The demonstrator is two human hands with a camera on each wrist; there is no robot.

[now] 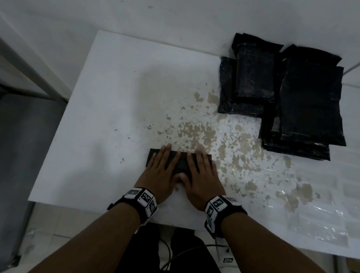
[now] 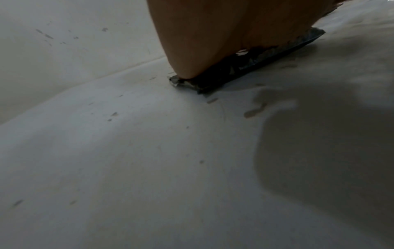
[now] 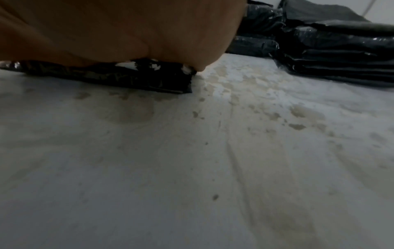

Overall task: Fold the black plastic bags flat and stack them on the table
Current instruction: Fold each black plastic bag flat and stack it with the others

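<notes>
Hands lie flat side by side near the front edge of the white table [image 1: 109, 103]. We see the left hand [image 1: 159, 175] and the right hand [image 1: 200, 181] both with straight, spread fingers, pressing down on one folded black plastic bag [image 1: 182, 163]; neither hand curls around it. In the left wrist view the bag [image 2: 245, 70] lies thin and flat under the palm [image 2: 213, 33]. To the far right stand two piles of black bags: a smaller pile [image 1: 247, 76] and, just beside it, a taller stack [image 1: 306, 103]. Clear plastic bags [image 1: 320, 216] lie at the right edge. The wristbands [image 1: 142, 198] carry square black-and-white markers; we cannot read any writing there.
</notes>
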